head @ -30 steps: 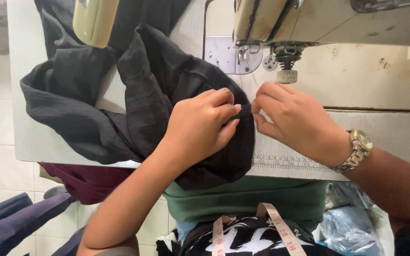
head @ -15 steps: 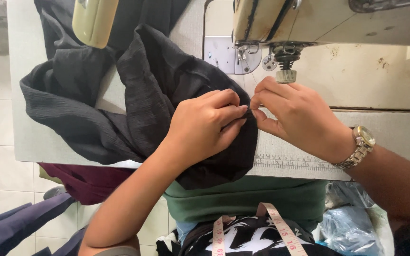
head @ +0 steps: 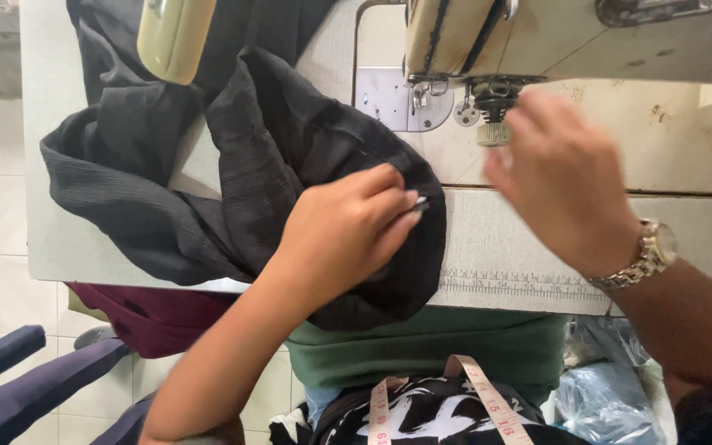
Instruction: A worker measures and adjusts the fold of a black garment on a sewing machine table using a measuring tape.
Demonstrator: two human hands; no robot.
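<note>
A black ribbed fabric (head: 232, 173) lies bunched over the sewing table (head: 537, 247), draped from the machine's left side down past the near edge. My left hand (head: 348, 231) pinches the fabric's folded edge between thumb and fingertips near the middle of the table. My right hand (head: 562, 185), blurred and wearing a gold watch, hovers apart from the fabric, just right of the sewing machine's needle area (head: 492, 115). Its fingers look loosely spread with nothing in them.
The cream sewing machine head (head: 537, 33) spans the top. A printed ruler strip (head: 521, 284) runs along the table's front edge. A measuring tape (head: 488, 404) hangs at my chest. Maroon cloth (head: 150, 317) and blue fabric (head: 18, 387) lie lower left; a blue plastic bag (head: 603, 404) lower right.
My right hand let go of the fabric edge and moved up and to the right, towards the machine's needle area. My left hand keeps its pinch on the fabric.
</note>
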